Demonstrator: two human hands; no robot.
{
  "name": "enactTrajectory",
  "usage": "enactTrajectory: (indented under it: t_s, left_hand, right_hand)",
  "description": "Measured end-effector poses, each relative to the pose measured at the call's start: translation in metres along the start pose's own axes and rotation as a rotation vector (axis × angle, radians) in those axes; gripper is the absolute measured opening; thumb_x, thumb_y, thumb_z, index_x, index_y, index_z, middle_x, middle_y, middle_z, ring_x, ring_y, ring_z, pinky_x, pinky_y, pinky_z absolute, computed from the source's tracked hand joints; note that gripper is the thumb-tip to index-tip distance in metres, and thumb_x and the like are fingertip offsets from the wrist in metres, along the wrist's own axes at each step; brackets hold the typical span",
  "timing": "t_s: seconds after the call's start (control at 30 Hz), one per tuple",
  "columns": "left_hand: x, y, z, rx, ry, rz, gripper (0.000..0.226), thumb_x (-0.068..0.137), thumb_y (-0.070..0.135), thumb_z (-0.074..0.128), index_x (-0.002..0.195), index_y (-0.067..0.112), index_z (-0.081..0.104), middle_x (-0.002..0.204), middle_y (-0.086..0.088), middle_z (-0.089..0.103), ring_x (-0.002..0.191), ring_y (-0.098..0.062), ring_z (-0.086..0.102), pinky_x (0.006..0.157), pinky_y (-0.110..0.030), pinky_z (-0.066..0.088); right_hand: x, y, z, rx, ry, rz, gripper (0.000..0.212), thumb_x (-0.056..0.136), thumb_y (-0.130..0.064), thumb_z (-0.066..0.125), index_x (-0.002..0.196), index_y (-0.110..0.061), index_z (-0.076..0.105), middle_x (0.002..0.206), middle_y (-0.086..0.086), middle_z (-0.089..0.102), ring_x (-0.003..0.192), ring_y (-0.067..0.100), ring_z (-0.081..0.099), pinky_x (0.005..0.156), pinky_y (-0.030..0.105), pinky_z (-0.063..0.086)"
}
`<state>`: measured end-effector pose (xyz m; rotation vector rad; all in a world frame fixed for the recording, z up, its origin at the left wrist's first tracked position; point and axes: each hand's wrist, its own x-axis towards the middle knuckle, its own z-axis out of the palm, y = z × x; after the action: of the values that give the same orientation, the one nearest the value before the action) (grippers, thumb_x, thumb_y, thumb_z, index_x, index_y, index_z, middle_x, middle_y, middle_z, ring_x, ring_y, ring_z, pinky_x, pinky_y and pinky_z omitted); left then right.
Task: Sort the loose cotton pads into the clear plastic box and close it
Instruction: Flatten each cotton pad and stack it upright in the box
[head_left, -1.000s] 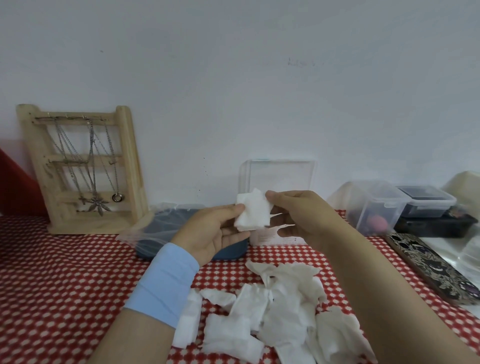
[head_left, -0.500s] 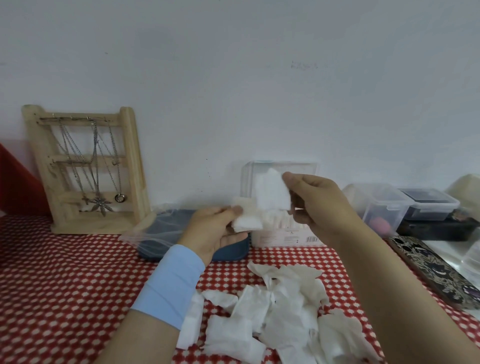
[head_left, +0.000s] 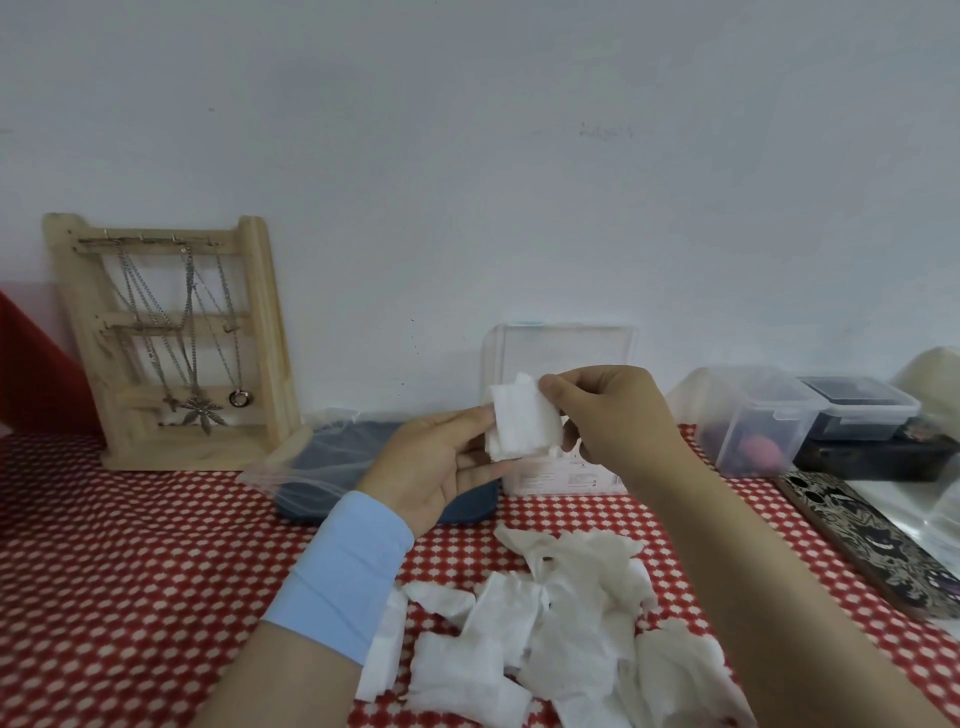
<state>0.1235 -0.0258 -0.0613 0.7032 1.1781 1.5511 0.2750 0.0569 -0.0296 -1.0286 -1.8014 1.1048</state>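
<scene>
Both hands hold white cotton pads up in front of the clear plastic box. My left hand supports them from the left with thumb and fingertips. My right hand pinches their top right edge. The box stands by the wall, its clear lid raised upright; most of its body is hidden behind my hands. A heap of loose cotton pads lies on the red checked tablecloth below my hands.
A wooden jewellery stand with necklaces leans at the back left. A dark blue case in a plastic bag lies left of the box. Lidded clear containers and dark trays stand at the right, with a patterned pouch nearer.
My right hand lifted one pad off the stack, raised it, and has brought it back down against the pads in my left hand. The view shifted slightly.
</scene>
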Motion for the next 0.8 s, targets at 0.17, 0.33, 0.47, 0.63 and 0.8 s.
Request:
enactTrajectory:
  t_s: [0.17,0.33,0.47,0.63,0.8]
  left_hand:
    - [0.001,-0.003,0.001,0.017,0.019,0.018,0.027,0.096,0.022,0.064,0.115,0.005,0.072,0.106,-0.010,0.078,0.094,-0.020,0.076,0.070,-0.026,0.062]
    - [0.001,-0.001,0.003,0.019,-0.032,0.001,0.039,0.094,0.039,0.062,0.119,0.009,0.067,0.107,-0.011,0.077,0.100,-0.023,0.075,0.081,-0.033,0.062]
    - [0.003,-0.001,0.001,0.020,0.013,0.015,0.034,0.090,0.023,0.069,0.118,0.002,0.068,0.105,-0.011,0.078,0.097,-0.022,0.076,0.074,-0.029,0.063]
    - [0.005,-0.001,-0.004,-0.066,0.055,-0.027,0.023,0.094,0.014,0.066,0.113,0.001,0.067,0.103,-0.014,0.077,0.091,-0.021,0.077,0.067,-0.027,0.062]
    - [0.008,-0.002,-0.012,0.001,0.160,0.015,0.024,0.094,0.013,0.068,0.114,0.001,0.068,0.106,-0.013,0.076,0.095,-0.022,0.075,0.066,-0.026,0.061]
  right_hand:
    - [0.001,0.003,0.003,0.003,0.032,0.018,0.024,0.098,-0.030,0.064,0.078,-0.024,0.075,0.053,0.006,0.066,0.043,0.015,0.047,0.047,0.025,0.045]
    - [0.003,0.006,0.007,-0.065,0.053,-0.011,0.024,0.098,-0.030,0.064,0.076,-0.025,0.073,0.046,-0.006,0.062,0.036,0.004,0.048,0.046,0.020,0.044]
    - [0.002,0.006,0.006,-0.074,0.050,-0.015,0.024,0.097,-0.031,0.065,0.074,-0.027,0.072,0.051,-0.002,0.066,0.036,0.006,0.049,0.042,0.020,0.045]
    - [0.001,0.003,-0.001,0.136,-0.014,0.062,0.017,0.096,-0.031,0.068,0.085,-0.021,0.076,0.074,-0.010,0.076,0.051,0.011,0.066,0.053,0.027,0.052]
    - [0.008,0.006,-0.018,0.163,0.214,0.020,0.018,0.098,-0.030,0.066,0.092,-0.017,0.077,0.065,-0.003,0.073,0.048,0.014,0.061,0.043,0.024,0.045]
